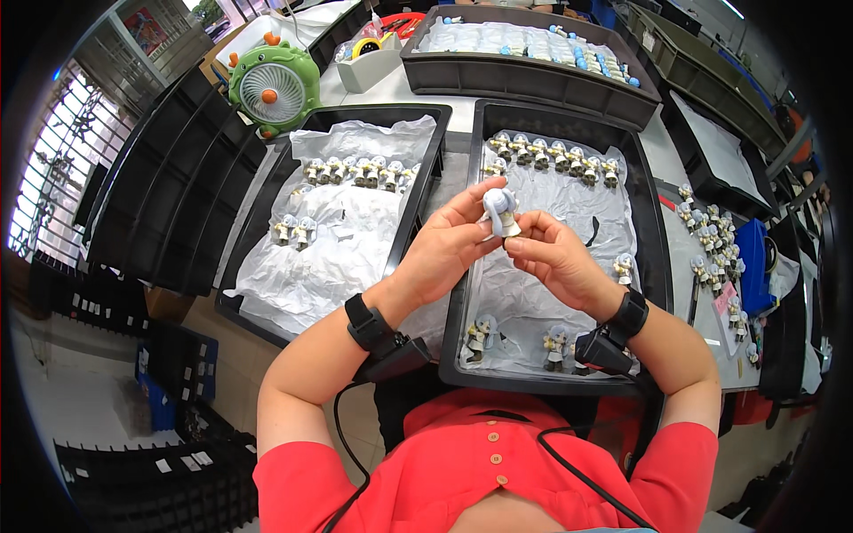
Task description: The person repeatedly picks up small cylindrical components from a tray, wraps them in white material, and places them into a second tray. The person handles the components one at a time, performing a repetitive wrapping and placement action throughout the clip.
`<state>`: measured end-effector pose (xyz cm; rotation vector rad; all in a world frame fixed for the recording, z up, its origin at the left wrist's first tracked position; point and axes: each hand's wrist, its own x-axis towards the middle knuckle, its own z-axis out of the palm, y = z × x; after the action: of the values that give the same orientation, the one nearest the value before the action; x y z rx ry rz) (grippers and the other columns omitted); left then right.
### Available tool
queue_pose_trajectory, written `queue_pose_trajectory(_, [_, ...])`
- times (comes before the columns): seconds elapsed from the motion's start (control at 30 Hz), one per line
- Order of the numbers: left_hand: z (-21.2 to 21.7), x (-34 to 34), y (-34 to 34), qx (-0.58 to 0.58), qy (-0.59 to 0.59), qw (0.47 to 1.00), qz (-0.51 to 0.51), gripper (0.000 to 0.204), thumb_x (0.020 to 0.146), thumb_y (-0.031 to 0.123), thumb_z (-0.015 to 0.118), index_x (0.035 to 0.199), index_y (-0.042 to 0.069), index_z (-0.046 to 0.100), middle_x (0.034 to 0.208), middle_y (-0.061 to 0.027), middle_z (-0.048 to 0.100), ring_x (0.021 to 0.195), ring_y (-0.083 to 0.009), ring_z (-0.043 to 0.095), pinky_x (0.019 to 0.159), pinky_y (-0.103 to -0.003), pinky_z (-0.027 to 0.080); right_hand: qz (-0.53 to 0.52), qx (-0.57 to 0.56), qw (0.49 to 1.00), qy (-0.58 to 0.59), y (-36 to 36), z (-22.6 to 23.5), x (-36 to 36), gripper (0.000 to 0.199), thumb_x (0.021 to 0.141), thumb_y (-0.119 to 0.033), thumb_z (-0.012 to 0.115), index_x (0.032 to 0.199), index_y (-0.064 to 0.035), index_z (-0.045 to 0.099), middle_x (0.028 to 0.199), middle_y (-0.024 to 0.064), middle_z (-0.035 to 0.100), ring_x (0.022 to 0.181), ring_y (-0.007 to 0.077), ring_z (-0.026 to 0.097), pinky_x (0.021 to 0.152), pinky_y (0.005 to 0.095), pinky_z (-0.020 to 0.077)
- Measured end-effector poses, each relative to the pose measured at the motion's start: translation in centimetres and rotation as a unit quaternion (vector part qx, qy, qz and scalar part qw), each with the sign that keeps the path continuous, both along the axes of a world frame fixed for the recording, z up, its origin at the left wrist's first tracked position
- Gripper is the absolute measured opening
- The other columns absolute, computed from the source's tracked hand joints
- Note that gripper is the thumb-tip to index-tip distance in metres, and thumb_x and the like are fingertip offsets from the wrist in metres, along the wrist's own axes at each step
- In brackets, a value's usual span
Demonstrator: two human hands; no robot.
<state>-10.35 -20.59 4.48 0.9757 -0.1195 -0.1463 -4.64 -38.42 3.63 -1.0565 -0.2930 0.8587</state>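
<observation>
Between my two hands I hold up a small figurine [499, 213] with pale lilac hair and a white outfit. My left hand [449, 238] grips it from the left side, thumb and fingers around the hair. The fingertips of my right hand [553, 251] pinch it low down, near its base. Both hands are over the right black tray [662, 266], which is lined with crumpled white paper [542, 298]. In that tray, a row of similar figurines [558, 156] stands along the far end, and a few more [555, 346] are at the near end.
A left black tray [233, 289] holds more figurines on white paper. Behind stands a grey bin [533, 93] of pieces with blue parts. A green fan [275, 87] is at the far left. Loose figurines [711, 235] and a blue holder [753, 262] are on the right.
</observation>
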Motion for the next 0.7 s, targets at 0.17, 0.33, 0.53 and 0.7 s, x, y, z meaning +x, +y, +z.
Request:
queue_pose_trajectory(0.17, [0.05, -0.08, 0.12, -0.004, -0.009, 1.000, -0.024, 0.057, 0.083, -0.003, 0.045, 0.137, 0.007, 0.034, 0.132, -0.0110, 0.045, 0.115, -0.0180, 0.049, 0.097, -0.033, 0.040, -0.024, -0.029, 0.997, -0.073, -0.10, -0.42, 0.17, 0.022, 0.079, -0.007, 0.069, 0.091, -0.0086, 0.051, 0.090, 0.0000, 0.054, 0.081, 0.0074, 0.053, 0.070, 0.0213, 0.0424])
queue_pose_trajectory(0.33, [0.10, -0.10, 0.01, 0.005, 0.000, 1.000, -0.012, 0.053, 0.087, 0.003, 0.049, 0.137, 0.005, 0.033, 0.130, -0.0110, 0.047, 0.114, -0.0169, 0.050, 0.096, -0.031, 0.042, -0.006, -0.029, 0.998, -0.055, -0.25, -0.78, 0.40, 0.023, 0.079, -0.008, 0.069, 0.093, -0.0091, 0.051, 0.090, -0.0003, 0.055, 0.082, 0.0070, 0.052, 0.072, 0.0211, 0.0424])
queue_pose_trajectory(0.53, [-0.14, 0.06, 0.12, 0.005, 0.016, 1.000, 0.002, 0.052, 0.089, 0.007, 0.051, 0.137, 0.004, 0.032, 0.127, -0.0097, 0.049, 0.112, -0.0170, 0.052, 0.095, -0.031, 0.042, 0.003, -0.025, 0.999, -0.019, -0.21, -0.64, 0.34, 0.024, 0.080, -0.010, 0.068, 0.098, -0.0087, 0.052, 0.097, 0.0001, 0.057, 0.089, 0.0075, 0.054, 0.078, 0.0225, 0.0427])
queue_pose_trajectory(0.7, [-0.34, 0.10, 0.29, -0.009, 0.018, 1.000, 0.009, 0.052, 0.089, 0.009, 0.052, 0.137, 0.004, 0.032, 0.124, -0.0095, 0.051, 0.111, -0.0166, 0.052, 0.095, -0.031, 0.042, 0.002, -0.019, 1.000, -0.022, -0.14, -0.55, 0.25, 0.024, 0.081, -0.010, 0.067, 0.101, -0.0079, 0.053, 0.098, 0.0000, 0.058, 0.091, 0.0077, 0.054, 0.081, 0.0232, 0.0427])
